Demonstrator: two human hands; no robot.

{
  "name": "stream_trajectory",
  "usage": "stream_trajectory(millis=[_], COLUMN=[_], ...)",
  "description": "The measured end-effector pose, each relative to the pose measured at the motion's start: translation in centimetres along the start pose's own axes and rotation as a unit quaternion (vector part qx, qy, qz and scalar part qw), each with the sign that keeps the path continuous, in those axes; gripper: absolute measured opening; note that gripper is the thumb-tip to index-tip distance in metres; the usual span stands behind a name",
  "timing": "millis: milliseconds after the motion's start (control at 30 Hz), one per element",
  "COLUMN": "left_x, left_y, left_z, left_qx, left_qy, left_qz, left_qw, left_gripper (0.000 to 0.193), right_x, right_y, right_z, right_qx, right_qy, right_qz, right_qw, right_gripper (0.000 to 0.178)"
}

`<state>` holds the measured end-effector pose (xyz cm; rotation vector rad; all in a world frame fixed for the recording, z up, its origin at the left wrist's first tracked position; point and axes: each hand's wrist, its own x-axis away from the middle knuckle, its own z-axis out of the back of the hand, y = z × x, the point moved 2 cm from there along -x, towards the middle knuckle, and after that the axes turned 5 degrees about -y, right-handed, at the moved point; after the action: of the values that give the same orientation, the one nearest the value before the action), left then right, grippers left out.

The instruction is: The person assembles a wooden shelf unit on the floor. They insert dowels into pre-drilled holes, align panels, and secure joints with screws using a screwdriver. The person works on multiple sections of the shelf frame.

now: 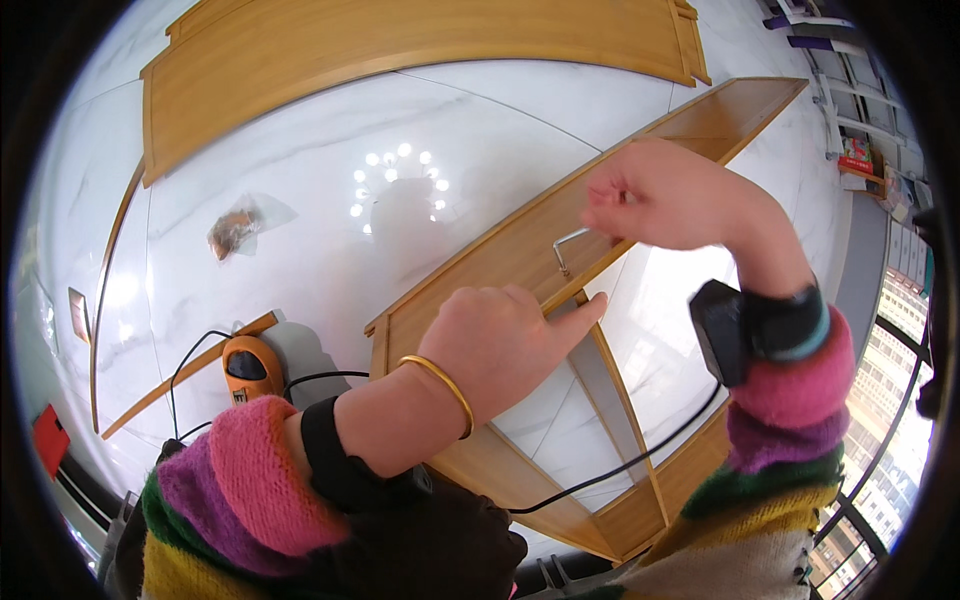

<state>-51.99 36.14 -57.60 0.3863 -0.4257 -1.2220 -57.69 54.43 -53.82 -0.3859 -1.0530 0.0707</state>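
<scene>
A long wooden frame runs diagonally in front of me, and a bent metal hex key stands against its board. My right hand is closed, with its curled fingers at the free end of the hex key; the fingertips are partly hidden. Over the same board, closer to me, my left hand has its fingers curled onto the wood. Its thumb stretches out along the board's near edge. Narrower wooden slats join the frame below my hands.
A large wooden panel lies across the far floor. Towards the left are a small clear plastic bag, a curved wooden strip and an orange-and-black tool. A black cable crosses the frame. Shelving stands at the far right.
</scene>
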Motion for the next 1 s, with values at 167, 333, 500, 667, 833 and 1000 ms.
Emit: stream_trajectory(millis=[167, 333, 500, 667, 833, 1000], left_x=[0.0, 0.0, -0.1, 0.0, -0.2, 0.2], left_y=[0.1, 0.2, 0.2, 0.1, 0.1, 0.3], left_z=[-0.1, -0.6, -1.1, -0.8, -0.8, -0.5], left_qx=[-0.026, -0.004, 0.016, 0.027, 0.038, -0.034], left_qy=[0.021, 0.033, 0.067, 0.069, 0.091, 0.030], left_qz=[-0.004, -0.002, -0.010, 0.010, -0.004, 0.004], left_qw=[0.999, 0.999, 0.998, 0.997, 0.995, 0.999], left_gripper=[0.053, 0.048, 0.042, 0.037, 0.039, 0.040], right_x=[2.5, 1.6, -2.9, -2.2, -1.6, -2.8], right_y=[-3.0, -5.0, -6.0, -3.9, -2.7, -3.5], right_z=[0.4, 1.2, 0.3, 0.6, 0.0, -0.3], right_qx=[0.105, 0.061, -0.080, -0.260, -0.326, -0.116], right_qy=[0.039, -0.121, -0.262, -0.261, -0.212, -0.087], right_qz=[0.093, 0.148, 0.152, 0.145, 0.168, 0.190], right_qw=[0.989, 0.980, 0.950, 0.918, 0.906, 0.971], right_gripper=[0.020, 0.015, 0.022, 0.027, 0.020, 0.018])
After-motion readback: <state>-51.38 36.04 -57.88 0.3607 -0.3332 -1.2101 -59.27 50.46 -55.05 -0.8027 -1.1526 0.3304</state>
